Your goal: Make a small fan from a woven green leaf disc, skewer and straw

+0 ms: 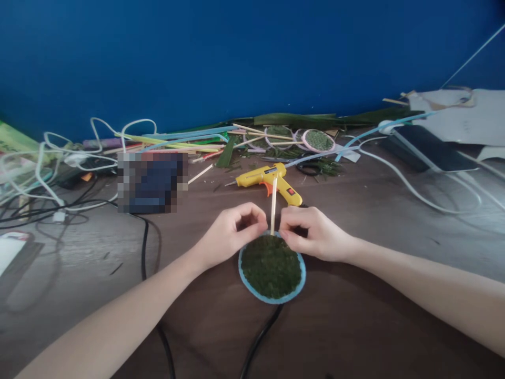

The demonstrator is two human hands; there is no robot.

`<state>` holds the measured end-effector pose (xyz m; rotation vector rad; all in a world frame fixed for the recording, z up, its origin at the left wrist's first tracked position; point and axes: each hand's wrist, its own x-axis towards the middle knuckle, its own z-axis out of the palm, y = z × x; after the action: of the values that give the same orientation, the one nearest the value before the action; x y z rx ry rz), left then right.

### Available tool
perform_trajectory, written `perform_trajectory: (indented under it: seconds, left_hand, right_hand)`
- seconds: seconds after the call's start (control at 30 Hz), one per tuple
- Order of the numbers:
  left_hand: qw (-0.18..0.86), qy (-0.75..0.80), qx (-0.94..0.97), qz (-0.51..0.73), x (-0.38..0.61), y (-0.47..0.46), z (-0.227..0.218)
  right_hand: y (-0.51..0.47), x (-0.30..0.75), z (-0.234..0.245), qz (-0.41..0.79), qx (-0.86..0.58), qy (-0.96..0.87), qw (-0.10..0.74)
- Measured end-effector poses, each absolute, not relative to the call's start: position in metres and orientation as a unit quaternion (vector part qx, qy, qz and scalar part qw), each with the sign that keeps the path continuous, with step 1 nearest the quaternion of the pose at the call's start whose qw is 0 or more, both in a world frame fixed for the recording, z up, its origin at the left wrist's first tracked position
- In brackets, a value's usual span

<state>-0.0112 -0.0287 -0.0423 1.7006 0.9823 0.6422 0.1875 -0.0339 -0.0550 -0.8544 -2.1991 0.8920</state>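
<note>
A round green disc with a light-blue rim point(272, 268) lies on the dark wooden table in front of me. A thin wooden stick point(273, 202) stands upright at the disc's far edge. My left hand point(232, 231) is curled, its fingertips pinched at the stick's base from the left. My right hand point(311, 231) is curled too, pinching at the same spot from the right. Just behind the hands a yellow glue gun point(268, 179) lies on its side.
A black cable point(258, 342) runs from under the disc toward me. White and black cables point(51, 173) tangle at the left. Coloured straws, green leaf strips and other round green discs point(317, 140) lie along the blue wall. A dark tablet point(430, 147) and papers are at the right.
</note>
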Motion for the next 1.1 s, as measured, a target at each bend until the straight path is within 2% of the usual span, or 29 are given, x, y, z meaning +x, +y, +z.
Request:
perform_trajectory:
  seconds: [0.87, 1.1]
  left_hand:
    - [0.504, 0.381, 0.735, 0.244, -0.0119, -0.0293, -0.0406]
    - [0.555, 0.373, 0.696, 0.263, -0.0130, -0.0281, -0.0432]
  right_hand:
    - [-0.0351, 0.1871, -0.0534, 0.362, -0.342, -0.812, 0.305]
    - [-0.0364, 0.1864, -0.0534, 0.394, -0.389, -0.779, 0.296]
